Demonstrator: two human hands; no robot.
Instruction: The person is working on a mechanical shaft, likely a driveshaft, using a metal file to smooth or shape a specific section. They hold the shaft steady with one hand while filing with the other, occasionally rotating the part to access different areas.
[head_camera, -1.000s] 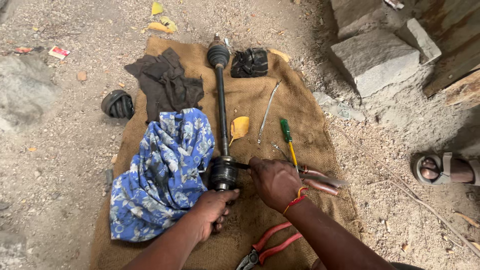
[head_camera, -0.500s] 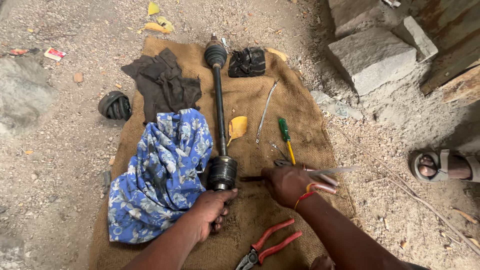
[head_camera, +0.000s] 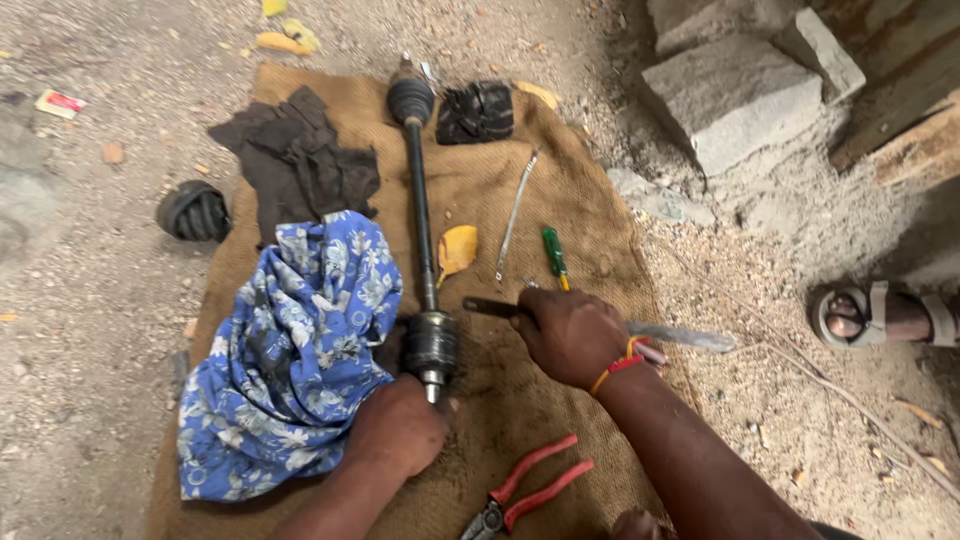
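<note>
- Two bare hands work over a brown burlap mat (head_camera: 560, 200) spread on sandy ground.
- Left hand (head_camera: 400, 428): closed loosely at the near end of a drive axle shaft (head_camera: 418, 215), fingers at the stub below its black joint housing (head_camera: 432, 343); whether it grips the stub cannot be told.
- Right hand (head_camera: 570, 335): fist shut around a dark flat metal tool (head_camera: 492, 307), whose tip points toward the joint housing; a silvery blade-like end (head_camera: 685, 337) shows on the far side of the fist. A red and yellow band sits on the wrist.
- The axle shaft runs straight away from the hands, ending in a black rubber boot (head_camera: 411, 100).
- Just left of the left hand: a crumpled blue floral cloth (head_camera: 290, 350); beyond it, a dark rag (head_camera: 300, 160).
- Beyond the right hand: a green-handled screwdriver (head_camera: 554, 255), a thin metal rod (head_camera: 515, 215) and a yellow scrap (head_camera: 457, 250).
- Near the forearms: red-handled pliers (head_camera: 525, 490).
- Well right of the right hand: a sandalled foot (head_camera: 880, 315) of another person.
</note>
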